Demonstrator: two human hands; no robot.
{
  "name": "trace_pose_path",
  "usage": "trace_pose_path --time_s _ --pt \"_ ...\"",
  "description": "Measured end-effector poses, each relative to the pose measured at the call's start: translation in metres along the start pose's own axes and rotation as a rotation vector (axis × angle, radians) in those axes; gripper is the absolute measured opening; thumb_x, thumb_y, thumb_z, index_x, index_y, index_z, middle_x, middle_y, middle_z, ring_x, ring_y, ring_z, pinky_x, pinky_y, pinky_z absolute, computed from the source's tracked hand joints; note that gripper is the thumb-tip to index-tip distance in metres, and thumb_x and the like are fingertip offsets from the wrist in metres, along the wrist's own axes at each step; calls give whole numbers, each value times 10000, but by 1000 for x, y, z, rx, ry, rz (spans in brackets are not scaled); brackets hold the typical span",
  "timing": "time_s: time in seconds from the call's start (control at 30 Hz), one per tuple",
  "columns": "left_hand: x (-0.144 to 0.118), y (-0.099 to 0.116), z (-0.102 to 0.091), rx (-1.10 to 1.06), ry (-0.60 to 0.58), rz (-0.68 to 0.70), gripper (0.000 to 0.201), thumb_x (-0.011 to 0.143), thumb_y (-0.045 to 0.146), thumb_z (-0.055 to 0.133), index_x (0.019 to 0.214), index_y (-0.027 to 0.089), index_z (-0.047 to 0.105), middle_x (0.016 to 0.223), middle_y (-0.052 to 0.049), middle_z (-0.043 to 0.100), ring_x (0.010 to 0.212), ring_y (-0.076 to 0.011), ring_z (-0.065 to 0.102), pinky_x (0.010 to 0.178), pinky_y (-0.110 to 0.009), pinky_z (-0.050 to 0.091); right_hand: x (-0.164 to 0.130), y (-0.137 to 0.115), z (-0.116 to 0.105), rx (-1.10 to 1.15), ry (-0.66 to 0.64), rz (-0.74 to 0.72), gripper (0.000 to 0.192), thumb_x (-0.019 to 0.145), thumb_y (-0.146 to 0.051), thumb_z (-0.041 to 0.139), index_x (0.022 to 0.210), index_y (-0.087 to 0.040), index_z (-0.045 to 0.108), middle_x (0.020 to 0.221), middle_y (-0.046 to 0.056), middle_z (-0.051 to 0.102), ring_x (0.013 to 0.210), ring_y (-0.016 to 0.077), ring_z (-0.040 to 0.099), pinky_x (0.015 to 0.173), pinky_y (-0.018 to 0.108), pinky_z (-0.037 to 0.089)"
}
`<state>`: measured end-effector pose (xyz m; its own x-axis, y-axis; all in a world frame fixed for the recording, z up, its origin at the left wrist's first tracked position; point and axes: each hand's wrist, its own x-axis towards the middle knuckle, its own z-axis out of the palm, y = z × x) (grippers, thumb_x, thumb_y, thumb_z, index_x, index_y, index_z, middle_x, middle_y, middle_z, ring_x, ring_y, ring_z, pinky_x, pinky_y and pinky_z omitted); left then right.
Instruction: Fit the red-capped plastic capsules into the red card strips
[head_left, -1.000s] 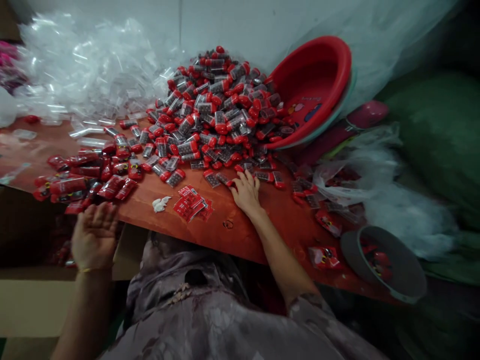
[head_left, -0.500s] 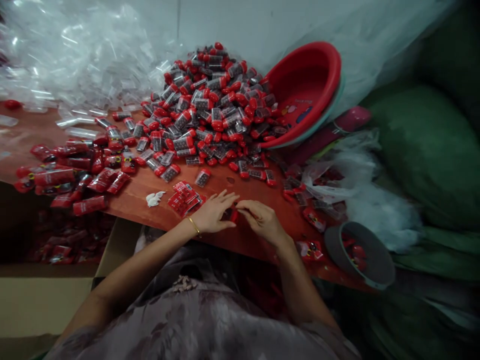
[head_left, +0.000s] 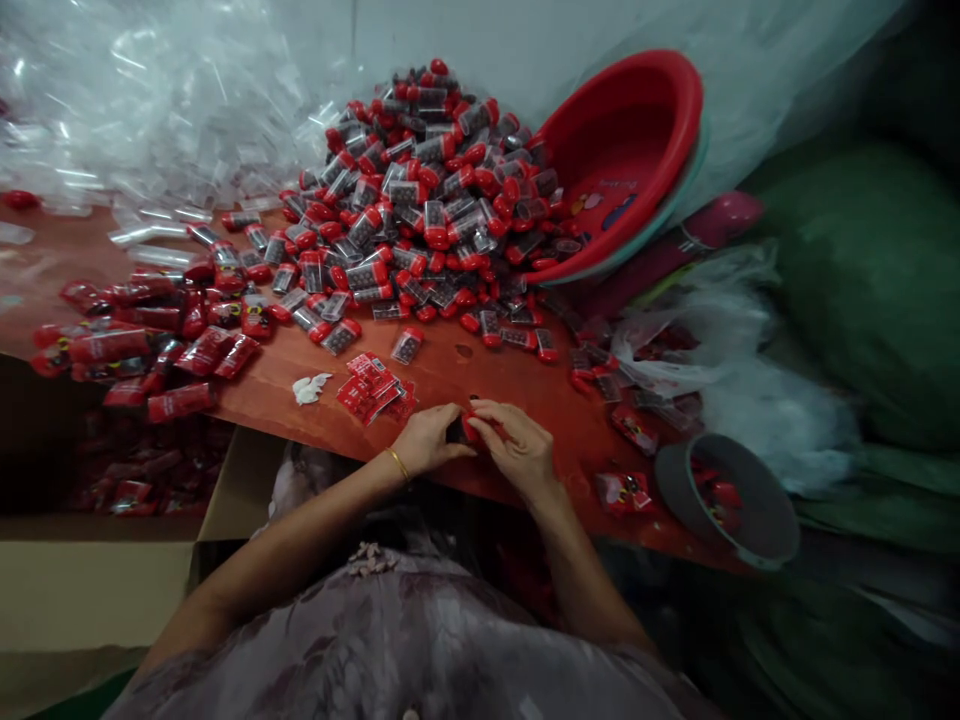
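Observation:
A small clear container with a red cap and dark contents [head_left: 456, 431] is held between my hands at the table's near edge. My left hand [head_left: 426, 440], with a gold bangle at the wrist, is closed around its dark end. With thumb and fingers, my right hand [head_left: 520, 446] pinches the red-capped end; the fingers partly hide it. Just beyond my left hand lies a loose stack of red printed cards [head_left: 371, 388]. A similar red-capped container [head_left: 407, 346] rests behind the cards, in front of a large heap of such containers [head_left: 420, 200].
Red filled packets [head_left: 184, 402] lie at left, above an open cardboard box [head_left: 97, 590]. Clear plastic sleeves [head_left: 150, 90] are piled behind. A red basin [head_left: 682, 100] leans by the heap. A grey tub [head_left: 772, 520] and plastic bags [head_left: 772, 420] stand at right.
My left hand's fingers, stretched out before, have curled around the container. My right hand has turned and its fingers now grip the red end. The view has shifted slightly.

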<state>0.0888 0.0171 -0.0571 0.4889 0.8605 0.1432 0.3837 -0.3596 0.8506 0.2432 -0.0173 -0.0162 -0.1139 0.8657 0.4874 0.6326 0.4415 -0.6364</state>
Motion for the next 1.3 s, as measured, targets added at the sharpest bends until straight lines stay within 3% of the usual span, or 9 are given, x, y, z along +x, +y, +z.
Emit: trace_pose_path --time_s 0.1,0.3,0.53,0.67,0.77,0.87,0.97,1.07,1.3 --pt "2 1 4 87 61 -121 300 646 349 757 775 189 539 720 -1 608 677 -167 574 627 -257 415 -5 -3 7 110 5 71 149 875 -261 538 903 -226 680 945 29 730 876 160 681 820 297 537" --pt "4 1 4 43 88 -105 345 629 344 775 640 185 469 621 45 531 592 -115 503 568 -221 364 15 12 24 87 -30 286 189 827 -334 541 839 -188 660 789 25 701 714 156 652 687 270 517" --pt "2 0 4 37 54 -83 302 650 358 766 717 171 539 659 26 587 611 -131 539 585 -231 395 29 21 22 21 -255 272 333 895 -366 370 846 -185 645 833 42 692 793 164 632 738 276 471" --pt "2 1 5 7 61 -138 242 694 312 732 848 168 612 785 -13 669 735 -171 618 678 -256 448 33 9 18 -109 -401 215 275 866 -408 469 880 -195 642 849 44 679 786 168 610 730 271 446" --pt "2 -1 4 -40 77 -164 335 656 309 759 927 170 621 869 -27 687 810 -194 633 731 -277 465 40 8 20 -142 -390 193 266 849 -410 495 812 -193 644 806 44 672 759 167 597 725 269 427" --pt "0 -4 1 -139 72 -66 481 639 315 770 1058 170 583 989 -38 673 881 -192 620 784 -280 459 47 16 21 -61 -344 299 357 865 -443 427 741 -182 637 710 33 652 687 158 589 665 260 419" --pt "-3 -7 -1 -140 -3 -39 328 691 369 715 921 163 604 824 -1 649 740 -160 589 682 -256 443 50 19 19 -7 -388 347 422 871 -476 379 723 -177 637 672 22 638 659 151 581 649 258 413" --pt "-6 -8 0 -76 -24 -68 306 684 430 700 771 165 573 667 35 563 610 -131 509 573 -239 388 49 14 18 18 -407 358 448 871 -494 349 723 -178 630 674 14 623 661 146 570 657 255 411" --pt "-9 -11 6 -50 7 -29 255 728 373 656 854 164 583 730 10 606 658 -156 553 615 -259 424 41 7 17 16 -464 388 477 886 -511 304 756 -178 620 745 18 635 722 149 568 713 262 416"
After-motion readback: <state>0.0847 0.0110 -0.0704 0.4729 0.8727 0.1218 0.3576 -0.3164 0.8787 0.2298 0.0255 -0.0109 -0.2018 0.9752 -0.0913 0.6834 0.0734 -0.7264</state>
